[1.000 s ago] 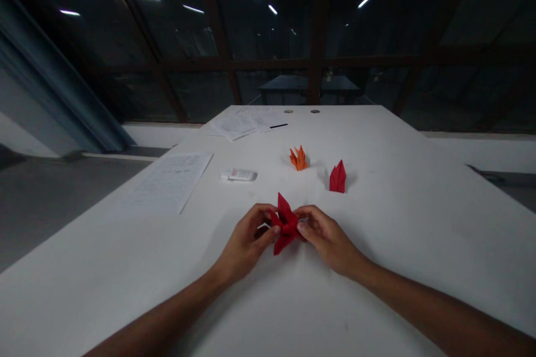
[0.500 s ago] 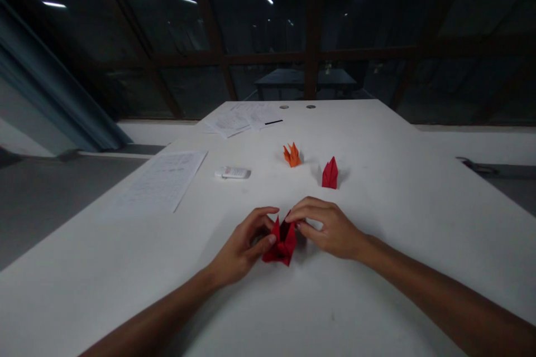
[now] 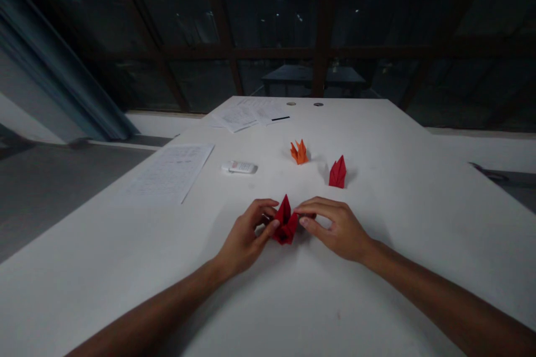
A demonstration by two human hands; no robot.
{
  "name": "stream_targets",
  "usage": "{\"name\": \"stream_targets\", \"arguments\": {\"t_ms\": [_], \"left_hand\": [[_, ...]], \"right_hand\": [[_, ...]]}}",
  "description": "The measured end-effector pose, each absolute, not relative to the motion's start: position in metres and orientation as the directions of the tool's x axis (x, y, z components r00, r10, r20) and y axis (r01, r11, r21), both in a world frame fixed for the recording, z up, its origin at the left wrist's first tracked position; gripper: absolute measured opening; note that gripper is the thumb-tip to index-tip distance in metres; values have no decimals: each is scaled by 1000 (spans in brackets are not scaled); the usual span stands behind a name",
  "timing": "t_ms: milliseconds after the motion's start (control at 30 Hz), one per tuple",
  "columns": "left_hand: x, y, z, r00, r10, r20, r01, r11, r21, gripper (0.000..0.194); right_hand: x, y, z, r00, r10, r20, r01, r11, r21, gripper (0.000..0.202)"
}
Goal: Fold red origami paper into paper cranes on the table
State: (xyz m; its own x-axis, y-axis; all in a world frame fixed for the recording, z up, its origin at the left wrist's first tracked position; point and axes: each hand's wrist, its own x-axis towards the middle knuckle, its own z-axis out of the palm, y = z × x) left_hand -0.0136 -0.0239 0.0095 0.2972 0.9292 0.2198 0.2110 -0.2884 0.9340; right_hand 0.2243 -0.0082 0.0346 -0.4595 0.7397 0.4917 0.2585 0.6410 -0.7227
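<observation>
A red folded-paper origami piece [image 3: 287,230] with upright points and an open hollow is between my hands, low over the white table. My left hand [image 3: 247,237] grips its left side, thumb at the front and fingers behind. At its right flap is my right hand [image 3: 337,228], with the thumb and index fingertips close together at the flap's tip; the other fingers curl behind. Beyond my hands stand a second red origami piece [image 3: 337,172], pointed and narrow, and an orange origami piece [image 3: 299,153] with several spikes.
A white bottle-like item with print [image 3: 239,167] lies left of the orange piece. A printed sheet [image 3: 170,173] is on the table's left side. More papers [image 3: 240,114] and a black pen-like stick [image 3: 280,118] lie at the far end of the white table [image 3: 402,178], before dark windows.
The red origami piece between my hands has turned and tipped, with one point now standing up at the back. My right fingers have shifted onto its right flap. The view has shifted slightly.
</observation>
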Motion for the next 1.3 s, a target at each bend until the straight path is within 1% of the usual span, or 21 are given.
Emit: {"name": "stream_targets", "arguments": {"t_ms": [233,333,433,533,600,667,833,933,1033,1133,1233,1300], "left_hand": [[-15,-25,8,340,892,297,344,-412,844,26],[-15,-25,11,338,886,317,383,-438,814,23],[-15,-26,14,362,886,288,340,-414,844,26],[-15,-25,15,398,894,207,250,-322,913,28],[-17,-23,14,393,906,156,224,-258,940,27],[-18,-20,13,363,922,134,220,-224,949,24],[-22,-13,15,326,934,145,217,-223,950,17],[-22,-10,19,279,951,133,181,-188,965,18],[-21,-8,22,228,964,134,93,-158,983,19],[-21,-5,22,210,968,139,50,-153,987,20],[-22,2,23,221,959,175,107,-202,974,19],[-23,13,26,251,945,209,173,-257,951,18]], "right_hand": [[221,-9,31,-407,812,418,255,541,-802,5],[222,-10,33,-424,832,358,219,478,-850,3],[222,-11,35,-443,833,332,163,439,-884,12],[221,-13,33,-453,836,309,115,398,-910,18],[219,-13,31,-442,851,283,106,363,-926,20],[217,-12,29,-410,872,269,123,345,-930,21],[218,-7,32,-418,872,254,206,363,-909,7],[223,-4,33,-389,888,245,185,336,-924,4],[225,-3,29,-352,907,231,167,304,-938,3],[224,-4,24,-299,924,239,162,296,-941,5],[223,-3,22,-300,922,243,155,298,-942,7],[229,3,25,-301,921,248,164,306,-938,18]]}}
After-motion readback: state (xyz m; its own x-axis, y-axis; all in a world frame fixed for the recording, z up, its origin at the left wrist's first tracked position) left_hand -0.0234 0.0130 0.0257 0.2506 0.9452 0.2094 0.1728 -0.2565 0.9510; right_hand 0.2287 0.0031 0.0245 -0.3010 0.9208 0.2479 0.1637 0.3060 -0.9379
